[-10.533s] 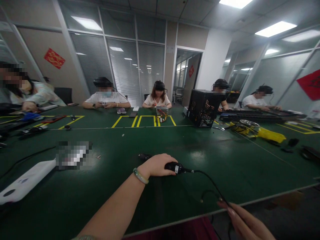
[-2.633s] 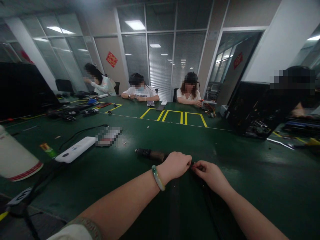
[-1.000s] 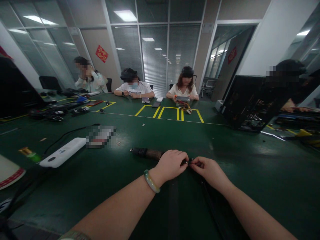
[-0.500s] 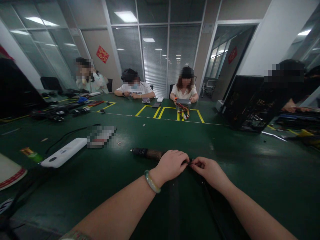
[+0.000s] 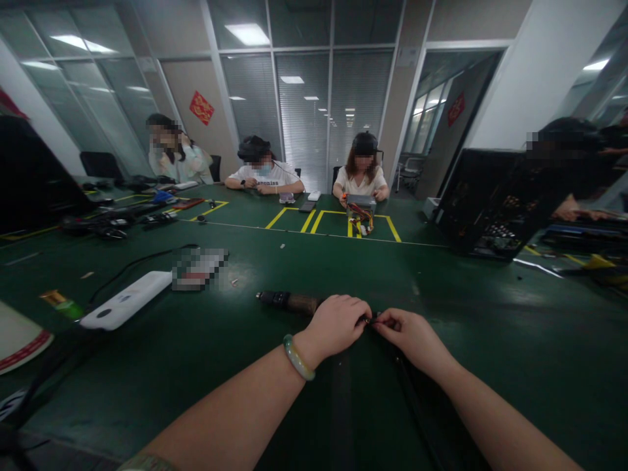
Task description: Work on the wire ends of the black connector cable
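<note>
A dark rod-like tool (image 5: 301, 303) with a brown grip section lies on the green table, its metal tip to the left. My left hand (image 5: 338, 324), with a jade-coloured bangle at the wrist, is wrapped over the tool's right part. Close beside it, my right hand (image 5: 407, 333) pinches something small and dark at the tool's right end, too small to name. The fingertips of both hands nearly meet there. A long black strip or cable (image 5: 415, 399) runs from below my right hand toward the near edge.
A white power bank (image 5: 127, 302), a blurred phone-like item (image 5: 199, 269) and a green bottle (image 5: 63, 304) lie left. Three people sit opposite, one holding a metal box with wires (image 5: 360, 206). A black computer case (image 5: 483, 203) stands at right, another person behind it.
The person at the far left has turned the head and raised a hand beside it. My own hands are almost unmoved, with only a slight shift at the fingertips.
</note>
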`<state>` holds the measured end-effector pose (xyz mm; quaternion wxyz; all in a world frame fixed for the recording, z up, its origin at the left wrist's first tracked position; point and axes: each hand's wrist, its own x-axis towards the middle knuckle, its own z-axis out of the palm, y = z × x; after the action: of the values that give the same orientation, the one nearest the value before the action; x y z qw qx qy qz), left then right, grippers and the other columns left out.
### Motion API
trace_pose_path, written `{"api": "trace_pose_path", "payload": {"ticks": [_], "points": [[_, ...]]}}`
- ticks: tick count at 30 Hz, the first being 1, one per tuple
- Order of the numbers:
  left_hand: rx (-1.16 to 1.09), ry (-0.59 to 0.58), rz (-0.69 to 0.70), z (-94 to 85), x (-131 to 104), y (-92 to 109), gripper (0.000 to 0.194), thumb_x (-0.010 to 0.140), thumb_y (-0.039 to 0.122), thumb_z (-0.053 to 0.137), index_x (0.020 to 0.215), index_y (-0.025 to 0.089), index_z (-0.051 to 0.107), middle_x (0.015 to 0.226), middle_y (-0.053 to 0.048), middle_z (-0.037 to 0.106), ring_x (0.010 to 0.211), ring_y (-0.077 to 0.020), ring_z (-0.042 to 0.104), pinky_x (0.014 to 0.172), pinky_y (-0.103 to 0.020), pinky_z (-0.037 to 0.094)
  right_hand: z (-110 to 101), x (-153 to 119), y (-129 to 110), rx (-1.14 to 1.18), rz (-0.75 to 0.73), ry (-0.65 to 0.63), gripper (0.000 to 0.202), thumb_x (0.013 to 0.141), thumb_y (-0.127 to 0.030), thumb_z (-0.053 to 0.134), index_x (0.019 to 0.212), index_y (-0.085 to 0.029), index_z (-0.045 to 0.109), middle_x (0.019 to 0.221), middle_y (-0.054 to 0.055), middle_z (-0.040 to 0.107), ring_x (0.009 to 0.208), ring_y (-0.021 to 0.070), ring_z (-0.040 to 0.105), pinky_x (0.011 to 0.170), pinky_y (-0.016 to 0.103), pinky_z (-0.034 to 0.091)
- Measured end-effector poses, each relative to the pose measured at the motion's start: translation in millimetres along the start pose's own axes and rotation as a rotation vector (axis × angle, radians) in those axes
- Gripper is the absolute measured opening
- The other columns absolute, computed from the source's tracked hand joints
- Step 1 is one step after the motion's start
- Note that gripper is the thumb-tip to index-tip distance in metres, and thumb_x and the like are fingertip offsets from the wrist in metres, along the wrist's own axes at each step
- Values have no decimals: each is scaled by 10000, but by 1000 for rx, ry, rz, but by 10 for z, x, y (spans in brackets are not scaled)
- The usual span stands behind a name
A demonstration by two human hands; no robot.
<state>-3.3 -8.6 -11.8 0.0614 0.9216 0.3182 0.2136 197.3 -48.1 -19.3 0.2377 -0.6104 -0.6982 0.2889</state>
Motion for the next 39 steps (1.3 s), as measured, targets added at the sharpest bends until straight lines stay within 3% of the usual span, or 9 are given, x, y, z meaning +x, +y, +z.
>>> {"api": "trace_pose_path", "payload": {"ticks": [7,39], "points": [[10,18,-14,18,0,-3,129,878,265,576,995,210,572,967,-10,632,931,-189,578,848,-341,425,1,-2,-10,8,-2,9,189,851,-381,577,893,-237,693,829,-7,714,697,165,627,586,240,411],[9,12,6,30,10,-3,98,859,212,584,958,215,576,954,-2,629,917,-184,573,839,-337,422,26,3,-7,21,-10,20,148,862,-342,560,890,-230,653,824,0,696,735,170,640,620,245,438]]}}
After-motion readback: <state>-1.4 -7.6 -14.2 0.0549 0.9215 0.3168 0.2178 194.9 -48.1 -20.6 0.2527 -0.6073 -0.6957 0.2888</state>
